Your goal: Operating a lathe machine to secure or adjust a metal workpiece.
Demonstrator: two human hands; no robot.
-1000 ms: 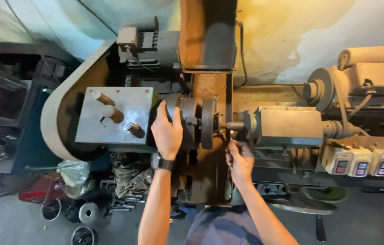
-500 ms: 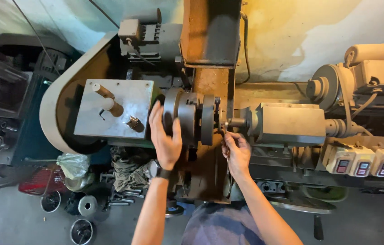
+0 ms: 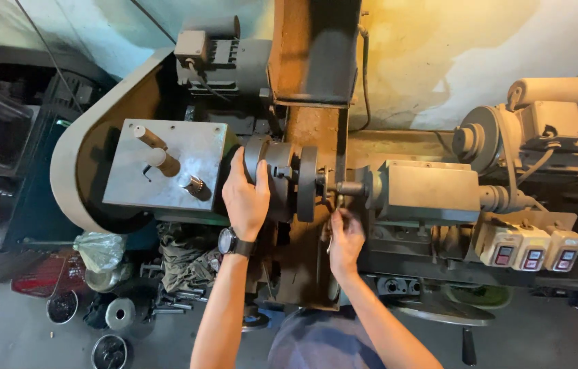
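At the lathe's (image 3: 432, 195) spindle end, left hand (image 3: 246, 198) wraps the chuck (image 3: 272, 171), steadying it; right hand (image 3: 345, 239) pinches a small tool (image 3: 334, 208) beside the spindle nose (image 3: 350, 188)

Dull grey metal chuck (image 3: 278, 179), rusty rough guard (image 3: 313, 51) above.

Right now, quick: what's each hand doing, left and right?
Left hand: wrapped over the round chuck of the lathe, palm down.
Right hand: fingers closed on a small metal tool under the spindle; tool's kind cannot be told.
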